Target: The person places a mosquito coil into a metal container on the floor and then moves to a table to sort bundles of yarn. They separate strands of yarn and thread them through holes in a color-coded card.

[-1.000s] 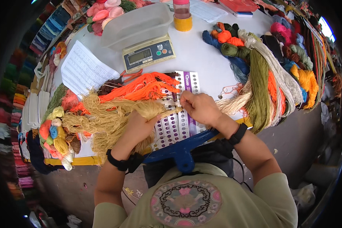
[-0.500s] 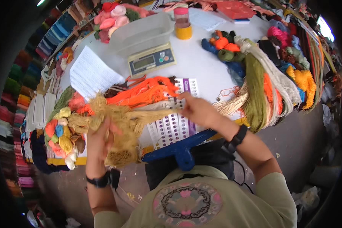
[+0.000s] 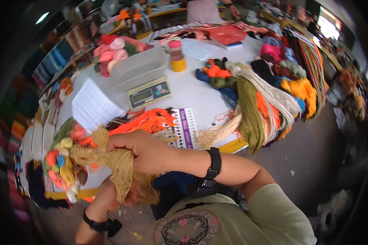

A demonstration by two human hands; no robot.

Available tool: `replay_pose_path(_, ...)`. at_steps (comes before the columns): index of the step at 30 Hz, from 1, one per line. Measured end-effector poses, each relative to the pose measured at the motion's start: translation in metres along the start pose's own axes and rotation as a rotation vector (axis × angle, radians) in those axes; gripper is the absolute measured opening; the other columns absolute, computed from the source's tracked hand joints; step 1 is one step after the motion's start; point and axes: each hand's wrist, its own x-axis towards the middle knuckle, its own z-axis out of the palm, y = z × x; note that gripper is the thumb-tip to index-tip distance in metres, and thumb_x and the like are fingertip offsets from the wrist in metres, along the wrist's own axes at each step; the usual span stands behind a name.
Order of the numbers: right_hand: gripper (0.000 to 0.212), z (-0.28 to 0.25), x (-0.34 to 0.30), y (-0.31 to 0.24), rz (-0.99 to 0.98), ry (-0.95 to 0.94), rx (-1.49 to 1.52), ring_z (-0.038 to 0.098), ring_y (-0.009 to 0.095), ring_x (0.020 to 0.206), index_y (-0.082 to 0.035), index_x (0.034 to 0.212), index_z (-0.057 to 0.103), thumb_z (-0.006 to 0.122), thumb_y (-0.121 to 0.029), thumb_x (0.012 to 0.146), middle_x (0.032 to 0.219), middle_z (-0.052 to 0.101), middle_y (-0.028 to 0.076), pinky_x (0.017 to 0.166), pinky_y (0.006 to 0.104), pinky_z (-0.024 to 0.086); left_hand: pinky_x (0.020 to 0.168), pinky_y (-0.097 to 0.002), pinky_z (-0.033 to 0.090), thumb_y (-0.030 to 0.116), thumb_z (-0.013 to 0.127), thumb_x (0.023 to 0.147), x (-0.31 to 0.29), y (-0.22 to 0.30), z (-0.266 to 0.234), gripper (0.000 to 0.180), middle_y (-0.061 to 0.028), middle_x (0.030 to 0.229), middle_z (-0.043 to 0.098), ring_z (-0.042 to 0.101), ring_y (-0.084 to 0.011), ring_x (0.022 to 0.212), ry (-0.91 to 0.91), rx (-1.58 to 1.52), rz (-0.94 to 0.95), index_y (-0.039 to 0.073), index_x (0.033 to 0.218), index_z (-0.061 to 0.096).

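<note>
A tan hank of yarn hangs in front of me over the table's near edge, its loose strands trailing left onto the table. My right hand reaches across from the right, closed round the hank's upper part. Lower down, my left hand grips the same hank from beneath; the strands partly cover its fingers. Just beyond lie bright orange yarn and a white card with purple stripe and rows of holes. Small coloured yarn balls cluster left of the hank.
A digital scale, a clear plastic tub and a pink-lidded jar stand farther back. A printed sheet lies left. Olive and cream hanks drape over the right edge. Another person stands at the far side.
My right hand has swung left from the strand ends over the card to the bunched tan yarn. My left hand is lower. The view has tilted up, showing more of the room.
</note>
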Motion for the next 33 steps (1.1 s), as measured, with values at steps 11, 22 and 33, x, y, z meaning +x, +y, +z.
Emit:
replay_pose_path(11, 0.031, 0.054, -0.016, 0.074, 0.107, -0.353, -0.008, 0.060, 0.026, 0.067, -0.008, 0.104, 0.062, 0.070, -0.029, 0.082, 0.074, 0.062, 0.012, 0.062, 0.0352, 0.046, 0.072, -0.0311, 0.051, 0.026, 0.063, 0.089, -0.083, 0.015, -0.017, 0.054, -0.0153, 0.127, 0.054, 0.064, -0.0212, 0.089, -0.168, 0.902, 0.580, 0.004, 0.135, 0.044)
replay_pose_path(22, 0.023, 0.064, 0.009, 0.033, 0.188, -0.583, -0.348, 0.058, 0.020, 0.064, -0.008, 0.097, 0.061, 0.067, -0.027, 0.086, 0.074, 0.060, 0.008, 0.060, 0.0290, 0.044, 0.086, -0.0346, 0.053, 0.016, 0.059, 0.092, -0.049, -0.021, -0.056, 0.035, -0.0119, 0.127, 0.055, 0.059, -0.0236, 0.112, -0.540, 0.260, -0.016, 0.003, 0.124, 0.051)
replay_pose_path(33, 0.039, 0.069, -0.008, 0.042, 0.091, -0.262, -0.588, 0.063, 0.037, 0.073, -0.004, 0.098, 0.058, 0.051, -0.041, 0.093, 0.071, 0.060, 0.018, 0.062, 0.0430, 0.048, 0.065, -0.0264, 0.052, 0.012, 0.066, 0.076, -0.043, -0.017, -0.010, 0.021, -0.0119, 0.092, 0.065, 0.065, -0.0218, 0.082, 0.280, 1.164, 0.697, 0.001, 0.094, 0.061)
